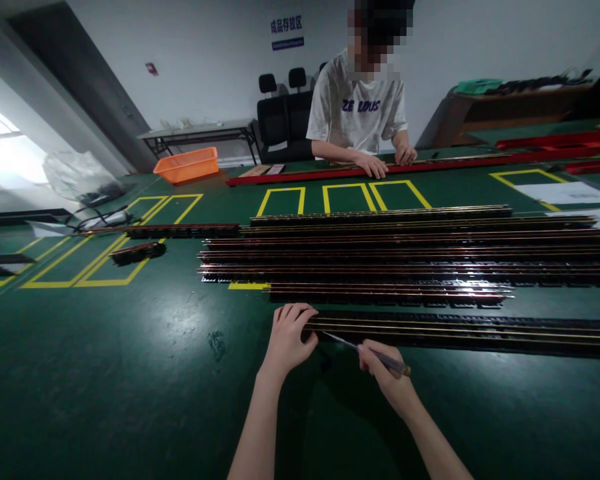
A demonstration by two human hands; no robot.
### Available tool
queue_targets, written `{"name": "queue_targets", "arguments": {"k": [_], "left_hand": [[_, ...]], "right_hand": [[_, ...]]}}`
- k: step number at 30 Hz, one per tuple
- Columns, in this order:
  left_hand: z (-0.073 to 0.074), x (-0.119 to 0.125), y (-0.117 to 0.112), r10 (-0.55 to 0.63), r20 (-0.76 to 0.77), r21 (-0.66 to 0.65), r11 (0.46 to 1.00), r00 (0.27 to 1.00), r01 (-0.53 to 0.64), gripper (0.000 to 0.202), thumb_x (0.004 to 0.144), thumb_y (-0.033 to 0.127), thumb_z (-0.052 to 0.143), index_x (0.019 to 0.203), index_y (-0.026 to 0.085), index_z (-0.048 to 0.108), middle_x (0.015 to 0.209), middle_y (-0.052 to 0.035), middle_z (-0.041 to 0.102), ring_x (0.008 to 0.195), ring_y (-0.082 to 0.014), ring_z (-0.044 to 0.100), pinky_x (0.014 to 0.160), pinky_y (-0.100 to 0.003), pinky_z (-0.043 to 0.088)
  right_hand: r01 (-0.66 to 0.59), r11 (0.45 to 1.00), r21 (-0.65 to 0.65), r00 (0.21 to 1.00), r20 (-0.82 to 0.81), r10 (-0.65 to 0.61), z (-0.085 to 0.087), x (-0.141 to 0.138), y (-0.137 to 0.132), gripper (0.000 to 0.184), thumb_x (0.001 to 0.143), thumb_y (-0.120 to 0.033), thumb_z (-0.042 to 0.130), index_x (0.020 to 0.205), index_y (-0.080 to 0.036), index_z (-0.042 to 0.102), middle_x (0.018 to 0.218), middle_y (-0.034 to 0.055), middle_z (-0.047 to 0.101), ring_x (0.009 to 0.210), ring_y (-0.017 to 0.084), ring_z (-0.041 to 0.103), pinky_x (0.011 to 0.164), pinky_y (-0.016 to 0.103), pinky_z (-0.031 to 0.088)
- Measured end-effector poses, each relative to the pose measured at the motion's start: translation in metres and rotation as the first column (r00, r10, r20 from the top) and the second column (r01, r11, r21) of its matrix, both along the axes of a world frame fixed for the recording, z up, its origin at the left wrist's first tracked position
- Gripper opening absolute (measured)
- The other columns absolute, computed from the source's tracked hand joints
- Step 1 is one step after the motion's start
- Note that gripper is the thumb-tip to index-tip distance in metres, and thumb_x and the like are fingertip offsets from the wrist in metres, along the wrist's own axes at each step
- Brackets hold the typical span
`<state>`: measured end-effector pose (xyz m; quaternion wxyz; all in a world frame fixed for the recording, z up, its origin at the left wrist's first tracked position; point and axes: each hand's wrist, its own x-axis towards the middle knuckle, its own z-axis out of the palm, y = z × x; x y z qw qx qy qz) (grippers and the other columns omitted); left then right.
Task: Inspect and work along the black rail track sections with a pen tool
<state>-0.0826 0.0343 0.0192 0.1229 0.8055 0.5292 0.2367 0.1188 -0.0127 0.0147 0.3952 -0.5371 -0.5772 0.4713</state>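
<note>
A long black strip with brass-coloured rods (445, 328) lies nearest to me on the green table. My left hand (291, 337) is closed around its left end, fingers over the far side and thumb on the near side. In my right hand (387, 377) is a slim screwdriver (343, 341), its thin metal shaft pointing left. The tip meets the strip's near edge close to my left thumb; exactly what it touches is too small to tell. Just beyond lie several similar black strips with copper-coloured rods (400, 255), side by side.
Across the table a person (360, 107) has both hands on a long red rail (305, 177). An orange basket (187, 165) stands at the far left, with a short dark bundle (137, 253) nearer. White papers (570, 193) lie at right. Yellow tape marks the green tabletop (105, 373).
</note>
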Motion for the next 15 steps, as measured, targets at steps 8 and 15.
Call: {"name": "queue_targets", "arguments": {"k": [8, 15], "left_hand": [[0.001, -0.002, 0.0, -0.002, 0.001, 0.012, 1.0, 1.0, 0.002, 0.032, 0.072, 0.015, 0.053, 0.103, 0.024, 0.056, 0.107, -0.0031, 0.059, 0.104, -0.0235, 0.049, 0.094, -0.046, 0.035], [0.002, -0.002, 0.0, -0.006, 0.002, 0.014, 1.0, 1.0, 0.005, 0.033, 0.072, 0.015, 0.052, 0.103, 0.024, 0.055, 0.107, -0.0034, 0.059, 0.104, -0.0235, 0.05, 0.095, -0.047, 0.034]], "right_hand": [[0.023, 1.0, 0.012, 1.0, 0.013, -0.023, -0.003, 0.0, -0.001, 0.043, 0.085, -0.046, 0.043, 0.051, -0.019, 0.048, 0.051, -0.002, 0.044, 0.048, 0.011, 0.042, 0.048, 0.025, 0.033], [0.062, 0.998, 0.007, 0.998, -0.022, -0.062, -0.012, 0.003, 0.0, 0.047, 0.083, -0.052, 0.044, 0.05, -0.02, 0.049, 0.049, -0.0014, 0.045, 0.047, 0.012, 0.042, 0.046, 0.025, 0.033]]}}
